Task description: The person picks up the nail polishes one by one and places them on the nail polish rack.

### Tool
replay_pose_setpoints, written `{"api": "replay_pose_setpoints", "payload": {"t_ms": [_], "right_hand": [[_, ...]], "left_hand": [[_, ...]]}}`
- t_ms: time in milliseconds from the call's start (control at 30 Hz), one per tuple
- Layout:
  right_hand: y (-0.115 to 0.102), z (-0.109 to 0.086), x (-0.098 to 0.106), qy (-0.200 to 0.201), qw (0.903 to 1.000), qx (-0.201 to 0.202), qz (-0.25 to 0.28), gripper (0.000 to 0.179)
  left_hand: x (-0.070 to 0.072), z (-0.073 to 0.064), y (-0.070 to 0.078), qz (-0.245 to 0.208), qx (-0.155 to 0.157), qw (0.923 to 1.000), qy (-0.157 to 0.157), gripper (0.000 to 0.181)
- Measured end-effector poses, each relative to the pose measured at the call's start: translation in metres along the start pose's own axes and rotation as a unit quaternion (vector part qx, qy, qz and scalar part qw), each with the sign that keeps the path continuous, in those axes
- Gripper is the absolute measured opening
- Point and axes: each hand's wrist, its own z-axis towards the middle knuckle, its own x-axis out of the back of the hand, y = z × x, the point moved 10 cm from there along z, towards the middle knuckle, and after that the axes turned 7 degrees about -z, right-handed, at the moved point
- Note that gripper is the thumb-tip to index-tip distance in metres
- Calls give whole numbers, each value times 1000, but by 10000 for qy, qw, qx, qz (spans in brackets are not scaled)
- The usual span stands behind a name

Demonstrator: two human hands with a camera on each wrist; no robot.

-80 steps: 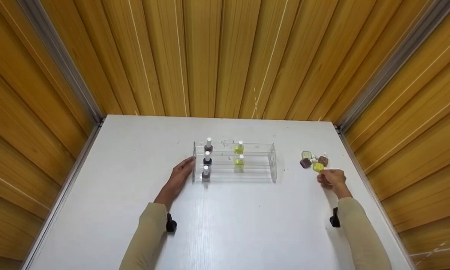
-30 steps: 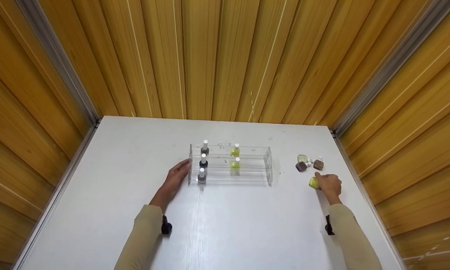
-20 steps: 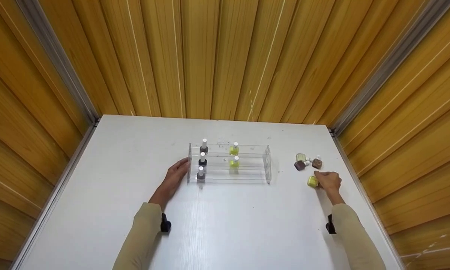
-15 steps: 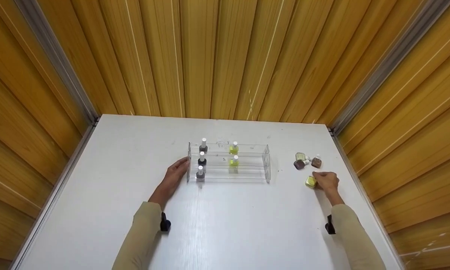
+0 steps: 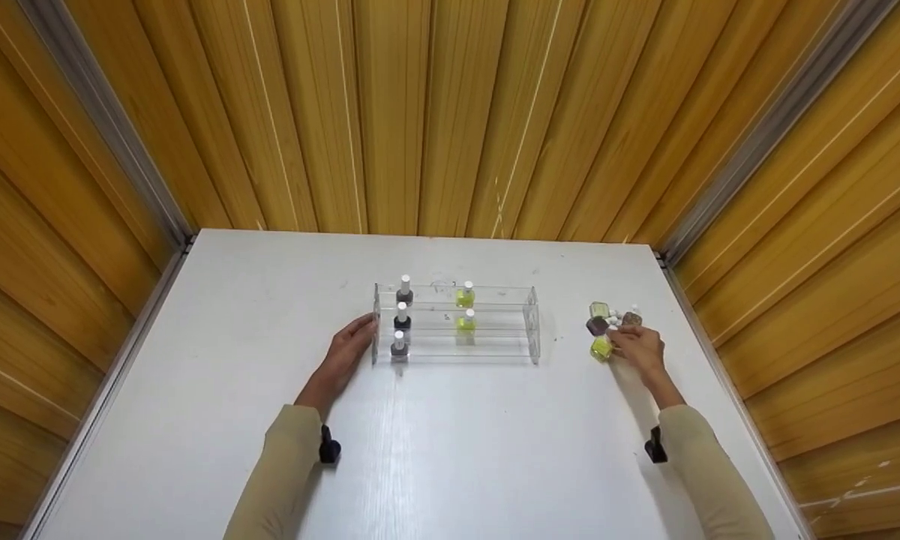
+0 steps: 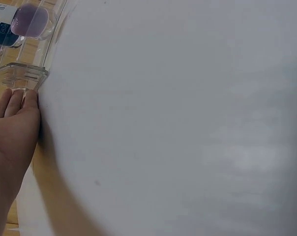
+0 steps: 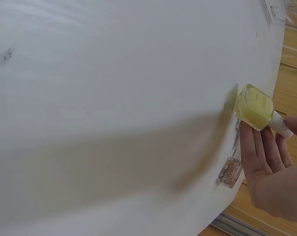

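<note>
A clear acrylic tiered rack (image 5: 499, 324) stands mid-table with nail polish bottles on its steps. Three dark ones, such as the front bottle (image 5: 399, 348), line its left side, and two yellow ones, such as the middle-tier bottle (image 5: 466, 325), stand near its centre. My left hand (image 5: 351, 346) touches the rack's left end panel with nearly straight fingers. At the right, my right hand (image 5: 641, 349) pinches a yellow nail polish bottle (image 7: 255, 107) by its white cap, thumb against fingers. In the right wrist view this bottle is tilted and held above the tabletop.
Beside the right hand lie a pale green bottle (image 5: 599, 309), a dark purple bottle (image 5: 596, 325) and a glittery brown bottle (image 5: 631, 319), caps close together. The white table (image 5: 450, 465) is bounded by wood-patterned walls (image 5: 390, 112) at the back and sides.
My right hand drew the yellow bottle from the loose group toward me, then moved it left and back beside the purple bottle. The left hand stays at the rack.
</note>
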Motion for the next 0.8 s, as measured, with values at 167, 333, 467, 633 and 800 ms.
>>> {"api": "replay_pose_setpoints", "payload": {"t_ms": [167,333,467,633,800], "right_hand": [[-17,-2,-5,-12,9989,318,346,42],[-37,-5,-12,-201,9972,578,438,42],[-53,-12,-18,-417,9956,757,373,45],[-70,-22,-28,-678,9931,798,530,48],[-87,-33,-47,-977,9895,672,823,46]], "left_hand": [[0,-1,-1,55,-61,9999,-85,54],[0,1,0,-1,-141,9999,-79,55],[-2,1,0,-72,-160,9998,-93,56],[-1,1,-1,-137,-118,9998,-59,56],[1,1,0,-105,-116,9999,-47,56]]}}
